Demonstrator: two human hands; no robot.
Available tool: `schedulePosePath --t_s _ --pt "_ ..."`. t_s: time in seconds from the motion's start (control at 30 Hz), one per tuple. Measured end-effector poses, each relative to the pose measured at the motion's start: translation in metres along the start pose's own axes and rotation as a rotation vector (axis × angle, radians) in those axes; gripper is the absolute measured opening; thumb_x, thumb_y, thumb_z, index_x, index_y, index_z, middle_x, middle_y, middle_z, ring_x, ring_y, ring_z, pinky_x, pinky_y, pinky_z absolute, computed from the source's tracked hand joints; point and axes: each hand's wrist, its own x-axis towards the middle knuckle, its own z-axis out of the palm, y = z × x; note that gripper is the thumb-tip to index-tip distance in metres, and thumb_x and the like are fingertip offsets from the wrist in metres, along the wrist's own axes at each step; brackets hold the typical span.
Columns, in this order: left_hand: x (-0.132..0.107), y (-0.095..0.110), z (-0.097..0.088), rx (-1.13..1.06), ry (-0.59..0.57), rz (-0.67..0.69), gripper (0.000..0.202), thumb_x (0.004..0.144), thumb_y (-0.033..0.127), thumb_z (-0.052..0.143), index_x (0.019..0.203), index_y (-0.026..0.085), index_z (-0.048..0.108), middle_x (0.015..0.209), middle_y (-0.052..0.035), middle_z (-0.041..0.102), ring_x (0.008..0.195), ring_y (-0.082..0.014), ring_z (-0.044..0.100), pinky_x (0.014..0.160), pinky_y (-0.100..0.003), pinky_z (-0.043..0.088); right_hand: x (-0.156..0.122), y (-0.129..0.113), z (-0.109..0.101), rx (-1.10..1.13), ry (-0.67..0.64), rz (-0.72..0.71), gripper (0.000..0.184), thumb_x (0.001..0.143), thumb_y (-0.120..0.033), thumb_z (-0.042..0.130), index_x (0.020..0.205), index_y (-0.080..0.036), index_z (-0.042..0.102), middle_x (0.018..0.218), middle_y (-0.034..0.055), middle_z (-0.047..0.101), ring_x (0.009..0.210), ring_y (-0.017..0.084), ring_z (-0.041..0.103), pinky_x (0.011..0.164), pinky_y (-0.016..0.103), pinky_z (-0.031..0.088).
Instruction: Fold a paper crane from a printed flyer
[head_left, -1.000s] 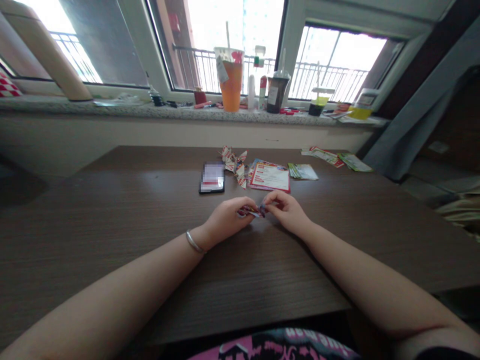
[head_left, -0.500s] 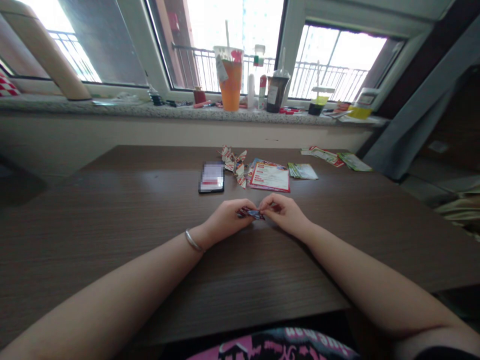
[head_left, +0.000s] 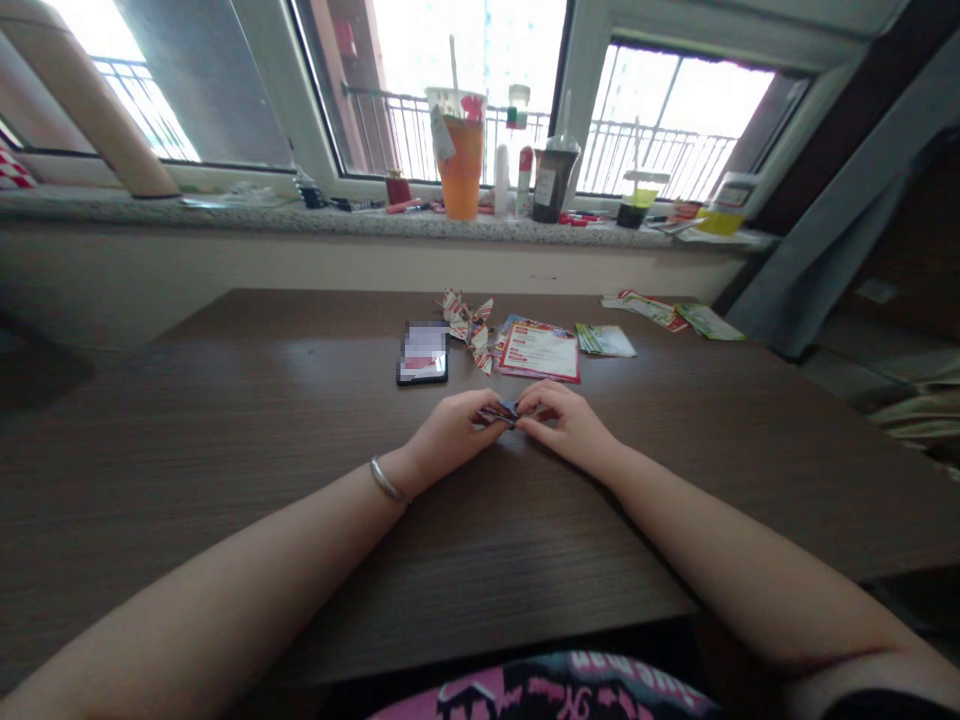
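Note:
A small piece of folded printed paper (head_left: pixel 508 412), blue and dark red, is held between my two hands just above the table. My left hand (head_left: pixel 459 425), below a silver bangle (head_left: pixel 386 480), pinches its left side. From the other side, the thumb and fingers of my right hand (head_left: pixel 568 418) grip its right end. Much of the paper is hidden by my fingers. Beyond my hands lie folded paper cranes (head_left: pixel 471 328) with red stripes, a stack of printed sheets (head_left: pixel 541 352) with a red border, and a phone (head_left: pixel 423 354).
Green-and-white paper slips (head_left: pixel 606 342) and more printed strips (head_left: pixel 652 312) lie at the back right of the brown table (head_left: pixel 225 450). Along the windowsill (head_left: pixel 300 222) stand an orange drink cup (head_left: pixel 461 160), a dark cup (head_left: pixel 553 180) and several small items.
The folded paper has turned and shifted slightly away from me. My fingers have closed in around it, so less of it shows. The objects on the table stay put.

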Motion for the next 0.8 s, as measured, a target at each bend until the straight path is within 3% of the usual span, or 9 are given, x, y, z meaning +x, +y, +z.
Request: schedulePosePath --t_s 0.3,0.5,0.67,0.8 --pt "-0.0011 -0.0033 0.0006 0.023 0.035 0.085 0.004 0.080 0.019 0.063 0.083 0.017 0.062 0.080 -0.0010 0.067 0.074 -0.0132 0.063 0.070 -0.024 0.050 0.0007 -0.0005 0.0011 -0.047 0.066 -0.028 0.005 0.078 -0.020 0.063 0.082 -0.021 0.066 0.093 0.0054 0.065 0.087 0.016 0.061 0.068 0.029 0.056" --pt "-0.0011 -0.0055 0.0013 -0.014 -0.012 0.074 0.009 0.080 0.021 0.064 0.089 0.019 0.064 0.087 -0.0017 0.069 0.078 -0.0136 0.065 0.071 -0.024 0.052 0.0002 -0.0016 0.0032 -0.122 0.096 -0.074 0.007 0.078 -0.015 0.060 0.076 -0.021 0.064 0.089 0.0040 0.068 0.084 0.016 0.062 0.078 0.034 0.053" --pt "0.0003 -0.0041 0.0024 -0.109 0.026 0.006 0.009 0.079 0.019 0.064 0.088 0.019 0.066 0.086 -0.0008 0.071 0.076 -0.0122 0.066 0.073 -0.024 0.054 0.0007 0.0007 0.0050 -0.047 0.153 -0.023 0.005 0.077 -0.019 0.060 0.076 -0.022 0.064 0.087 0.0042 0.066 0.082 0.016 0.062 0.066 0.028 0.054" --pt "0.0013 -0.0066 0.0040 -0.198 0.046 -0.106 0.010 0.077 0.022 0.068 0.085 0.017 0.068 0.085 -0.0022 0.073 0.076 -0.0138 0.068 0.072 -0.025 0.056 0.0009 0.0042 0.0075 0.071 0.169 0.066 0.005 0.077 -0.022 0.061 0.078 -0.021 0.066 0.084 0.0033 0.069 0.079 0.016 0.064 0.071 0.030 0.055"
